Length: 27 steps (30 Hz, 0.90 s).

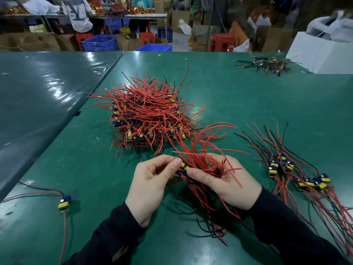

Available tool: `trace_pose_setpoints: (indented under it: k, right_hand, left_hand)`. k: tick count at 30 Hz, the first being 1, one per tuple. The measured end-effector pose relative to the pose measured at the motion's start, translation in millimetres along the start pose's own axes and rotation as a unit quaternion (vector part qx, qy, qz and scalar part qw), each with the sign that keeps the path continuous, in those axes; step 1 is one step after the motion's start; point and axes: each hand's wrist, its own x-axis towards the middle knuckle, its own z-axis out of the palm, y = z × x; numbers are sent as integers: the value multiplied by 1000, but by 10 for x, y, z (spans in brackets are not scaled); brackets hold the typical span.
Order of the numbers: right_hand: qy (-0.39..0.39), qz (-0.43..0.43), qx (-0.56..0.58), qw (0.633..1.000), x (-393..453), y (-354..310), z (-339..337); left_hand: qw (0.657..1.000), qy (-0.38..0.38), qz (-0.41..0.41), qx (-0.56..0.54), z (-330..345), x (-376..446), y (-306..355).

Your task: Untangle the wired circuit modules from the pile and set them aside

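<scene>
A big tangled pile of circuit modules [147, 115] with red and black wires sits mid-table. Just in front of it, my right hand [225, 182] grips a bunch of modules [202, 161] by their red wires, which fan up and to the right while black wires trail toward me. My left hand [150, 184] pinches a yellow-and-blue module [183, 167] at the left edge of that bunch, thumb and forefinger on it. Separated modules [298, 175] lie in a loose row to the right, wires stretched out. A single module [64, 202] lies at the near left.
The green table [248, 104] has a seam to a second table [47, 96] on the left. A small heap of wired parts [267, 65] lies far right, beside a white box [321, 54]. People, blue crates and red stools stand beyond the far edge.
</scene>
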Motion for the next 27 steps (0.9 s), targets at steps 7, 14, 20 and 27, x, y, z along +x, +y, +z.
trace_pose_setpoints:
  k: [7,14,20,27]
  right_hand:
    - [30,-38,-57,997,-13,-21,2]
    - [-30,-22,-26,999,-27,-58,-39]
    - [-123,-2,63,990,-89,-145,-84]
    - [-166,62,162,971,-180,-159,-85]
  left_hand:
    - [998,-24,-39,-42,8,-9,-12]
    - [973,-101,113,171,-71,22,33]
    - [934,-284,74,204,-229,49,111]
    - [927,-330,62,167,-212,21,126]
